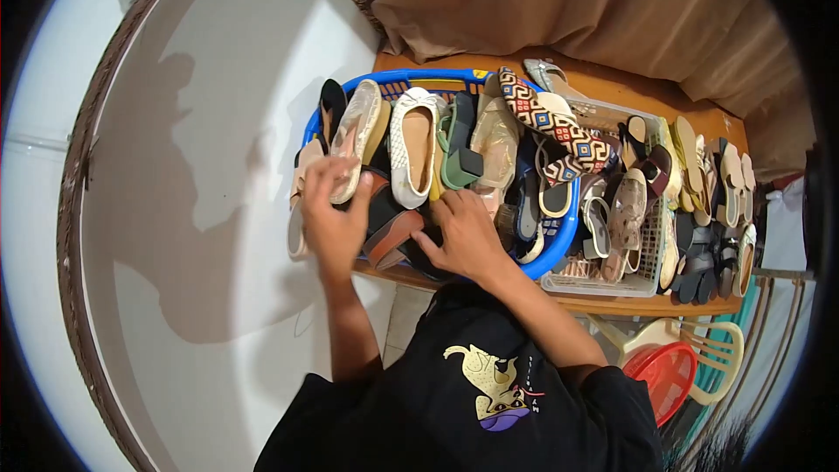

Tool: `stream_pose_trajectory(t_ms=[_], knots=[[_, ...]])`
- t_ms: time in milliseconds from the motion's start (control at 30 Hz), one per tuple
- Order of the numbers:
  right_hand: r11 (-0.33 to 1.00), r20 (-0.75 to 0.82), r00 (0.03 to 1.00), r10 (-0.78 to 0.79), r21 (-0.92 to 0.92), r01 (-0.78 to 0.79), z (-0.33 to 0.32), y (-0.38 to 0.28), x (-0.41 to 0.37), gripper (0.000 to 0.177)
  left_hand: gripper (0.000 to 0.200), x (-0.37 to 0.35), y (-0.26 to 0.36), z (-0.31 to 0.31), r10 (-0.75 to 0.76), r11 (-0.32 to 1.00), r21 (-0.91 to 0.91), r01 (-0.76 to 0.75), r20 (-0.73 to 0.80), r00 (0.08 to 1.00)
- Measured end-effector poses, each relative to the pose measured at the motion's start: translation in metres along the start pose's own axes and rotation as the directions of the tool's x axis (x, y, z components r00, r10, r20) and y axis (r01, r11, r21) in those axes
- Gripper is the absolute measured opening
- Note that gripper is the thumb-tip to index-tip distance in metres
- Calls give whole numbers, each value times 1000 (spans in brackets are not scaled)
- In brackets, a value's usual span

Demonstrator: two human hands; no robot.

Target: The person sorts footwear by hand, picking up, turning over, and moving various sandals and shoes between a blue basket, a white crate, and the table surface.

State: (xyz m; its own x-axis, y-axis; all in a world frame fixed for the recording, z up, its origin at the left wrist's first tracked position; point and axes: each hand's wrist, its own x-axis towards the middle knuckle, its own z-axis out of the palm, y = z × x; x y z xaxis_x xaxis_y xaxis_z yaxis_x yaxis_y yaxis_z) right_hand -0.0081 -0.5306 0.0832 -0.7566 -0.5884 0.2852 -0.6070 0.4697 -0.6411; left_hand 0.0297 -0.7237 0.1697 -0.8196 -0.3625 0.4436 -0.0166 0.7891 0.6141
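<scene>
Across the left end of the wooden table (409, 62), a blue basket (559, 249) stands packed with shoes, its near edge close to the person's black shirt (376, 419). The left hand (330, 218) is at the basket's left near corner, its fingers loosely curved at the lower end of a cream shoe with a clear upper (360, 122); the thumb stands apart from them, and I cannot tell whether they grip that shoe or only touch it. The right hand (468, 232) lies over the near edge, fingers bent, its thumb at a sandal with a brown strap (398, 236); the fingertips are partly lost among the shoes, so whether they grasp anything I cannot tell either. Between the hands and farther toward the far edge is a white woven flat (405, 157) (its beige insole faces the camera), with a green sandal (456, 149) just to its right. Patterned footwear (529, 105) spills over the basket's far right corner toward a clear plastic crate (642, 288), also full of shoes, while more pairs line the table's right edge
</scene>
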Motion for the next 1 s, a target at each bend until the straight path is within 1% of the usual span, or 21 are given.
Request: stream_pose_trajectory(t_ms=[67, 133, 167, 200, 267, 300, 333, 367, 400, 467, 533, 567, 600, 667, 700, 733, 800, 867, 933, 967, 1000], knots=[[1000, 67, 998, -6, -19, 7, 4, -6, -10, 52, 23, -41, -17, 25, -100, 995, -25, 97, -167, 981], [1000, 76, 997, 13, 24, -15, 21, 0, -18, 53, 24, -74, -24, 47, -132, 989, 44, 138, -119, 984], [995, 88, 996, 14, 102, -23, 30, 11, -17, 49, 25, -88, -19, 59, -99, 989, 94, 113, -136, 986], [983, 102, 995, 12, 179, -30, 35, 19, -15, 45, 25, -92, -19, 65, 0, 981, 195, 22, -108, 994], [923, 105, 985, 140, 346, -168, 22, 18, -8, 33, 23, -92, -8, 63, 8, 993, 120, 10, -150, 989], [900, 104, 981, 166, 389, -194, 17, 24, -5, 31, 22, -95, -7, 62, -75, 993, -99, 57, -188, 979], [877, 103, 977, 189, 431, -215, 10, 31, -2, 29, 21, -97, -7, 61, -159, 945, -317, 86, -215, 963], [879, 98, 972, 215, 413, -236, 3, 37, 0, 28, 21, -99, -9, 61, -150, 925, -379, 35, -278, 949], [882, 89, 966, 243, 395, -258, -5, 43, 2, 28, 19, -100, 0, 56, -177, 925, -379, 38, -339, 924], [805, 171, 935, 310, 477, -354, -51, 40, 10, 28, 18, -108, -6, 50, -245, 892, -450, 47, -392, 887], [810, 149, 939, 310, 476, -343, -68, 61, 8, 28, 17, -116, -21, 52, -318, 836, -548, 29, -440, 840], [776, 150, 938, 311, 530, -342, -77, 70, 6, 28, 17, -121, -28, 54, -387, 809, -585, 63, -448, 806], [740, 149, 938, 312, 582, -338, -85, 76, 4, 27, 17, -125, -33, 54, -389, 806, -588, 64, -446, 806], [750, 126, 937, 326, 568, -338, -100, 80, 0, 27, 18, -132, -41, 55, -532, 726, -649, 229, -317, 785], [801, 66, 935, 348, 498, -333, -103, 83, -2, 26, 15, -133, -42, 57, -547, 703, -658, 272, -256, 797], [844, 6, 932, 362, 423, -330, -105, 83, -3, 25, 15, -134, -43, 62, -548, 700, -663, 267, -257, 796], [859, 8, 931, 364, 383, -339, -108, 78, -5, 22, 16, -132, -39, 72, -459, 791, -518, 326, -149, 876], [898, -89, 924, 371, 287, -333, -107, 70, -6, 21, 20, -127, -31, 84, -443, 801, -512, 311, -157, 882], [916, -124, 936, 329, 283, -284, -90, 81, -10, 21, 20, -120, -19, 90, -317, 883, -409, 232, -153, 936], [951, -214, 941, 264, 221, -217, -83, 85, -11, 20, 27, -116, -14, 89, -325, 918, -264, 296, -70, 943], [977, -295, 936, 190, 154, -150, -80, 82, -10, 19, 27, -115, -15, 92, -331, 917, -263, 300, -80, 940]])
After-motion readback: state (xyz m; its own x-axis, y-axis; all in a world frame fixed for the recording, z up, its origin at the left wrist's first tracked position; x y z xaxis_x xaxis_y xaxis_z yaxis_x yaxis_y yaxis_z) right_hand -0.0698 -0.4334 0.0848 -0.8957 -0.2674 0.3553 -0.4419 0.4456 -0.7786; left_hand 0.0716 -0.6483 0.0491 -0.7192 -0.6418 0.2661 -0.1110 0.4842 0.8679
